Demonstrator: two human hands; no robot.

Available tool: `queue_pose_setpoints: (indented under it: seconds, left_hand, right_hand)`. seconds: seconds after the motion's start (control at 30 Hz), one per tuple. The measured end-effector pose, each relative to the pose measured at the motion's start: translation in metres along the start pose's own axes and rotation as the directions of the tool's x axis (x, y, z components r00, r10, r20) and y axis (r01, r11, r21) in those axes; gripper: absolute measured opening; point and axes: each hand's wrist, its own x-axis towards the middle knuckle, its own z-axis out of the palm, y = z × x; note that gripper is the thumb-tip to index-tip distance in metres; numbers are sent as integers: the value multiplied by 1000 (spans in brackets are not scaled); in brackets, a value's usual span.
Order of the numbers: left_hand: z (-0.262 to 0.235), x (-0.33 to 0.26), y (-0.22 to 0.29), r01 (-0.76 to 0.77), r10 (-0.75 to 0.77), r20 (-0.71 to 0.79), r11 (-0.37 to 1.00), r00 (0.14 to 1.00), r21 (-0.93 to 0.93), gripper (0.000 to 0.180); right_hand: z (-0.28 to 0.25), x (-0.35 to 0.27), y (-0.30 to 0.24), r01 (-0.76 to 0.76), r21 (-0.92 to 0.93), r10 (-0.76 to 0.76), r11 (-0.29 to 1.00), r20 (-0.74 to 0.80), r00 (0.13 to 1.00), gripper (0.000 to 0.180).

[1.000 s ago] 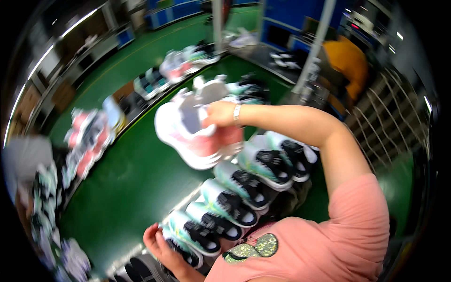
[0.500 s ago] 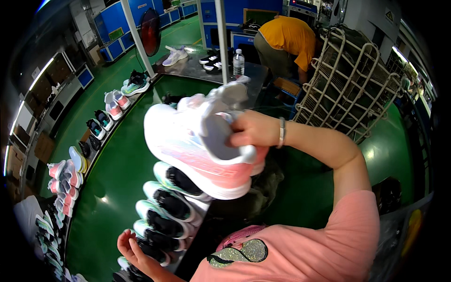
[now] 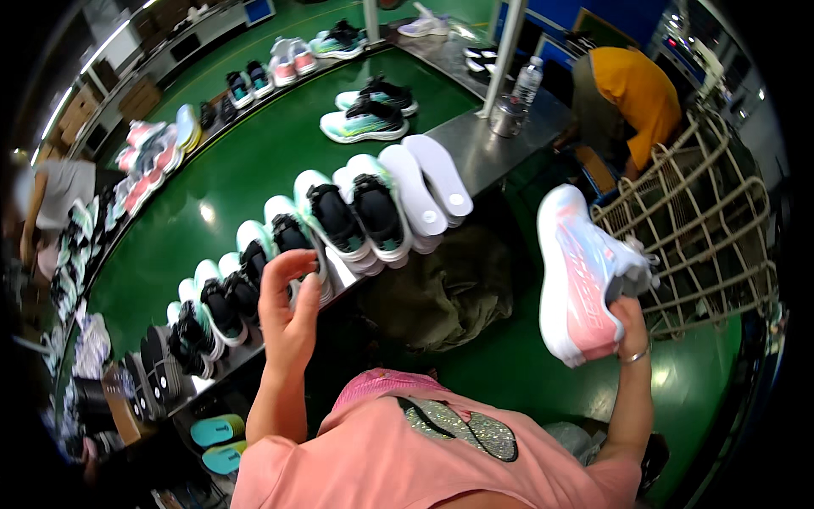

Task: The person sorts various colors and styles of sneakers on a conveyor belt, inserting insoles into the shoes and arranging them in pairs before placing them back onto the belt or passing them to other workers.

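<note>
My right hand (image 3: 630,329) grips a white, pale blue and pink sneaker (image 3: 585,276) by its heel and collar. The sneaker hangs out to my right, toe up, away from the bench. My left hand (image 3: 288,305) is raised with nothing in it, its thumb and curved fingers apart. Behind that hand, a row of mint-and-black sneakers (image 3: 326,216) runs along the near edge of the green bench (image 3: 203,199). White shoe soles (image 3: 430,182) stand stacked at the row's right end.
A wire cage cart (image 3: 691,220) stands at the right; beside it a person in an orange shirt (image 3: 634,93) bends down. A metal post (image 3: 506,59) and water bottle (image 3: 527,81) rise from the bench. Dark green cloth (image 3: 441,297) lies below its edge. More shoes (image 3: 148,165) line the far side.
My right hand has swung the pink sneaker from over the bench out to the right. The left hand has come up beside the sneaker row. The view has shifted.
</note>
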Motion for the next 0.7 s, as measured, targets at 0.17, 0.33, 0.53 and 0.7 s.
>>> queue_pose_setpoints:
  seconds: [0.17, 0.33, 0.53, 0.7]
  left_hand:
    - [-9, 9, -7, -29, 28, -17, 998, 999, -64, 22]
    - [-37, 13, -25, 14, -19, -64, 996, 998, -86, 22]
    - [-89, 17, -47, 60, -91, -168, 982, 982, -181, 23]
    - [-134, 20, -57, 72, -111, -252, 985, 962, -158, 23]
  right_hand:
    - [16, -19, -5, -40, 122, 50, 992, -85, 995, 32]
    - [54, 4, -49, 25, -10, -25, 1000, -89, 996, 32]
    - [120, 66, -82, 209, -180, -208, 961, 23, 978, 28]
    - [183, 124, -105, 126, 225, -191, 966, 298, 935, 46]
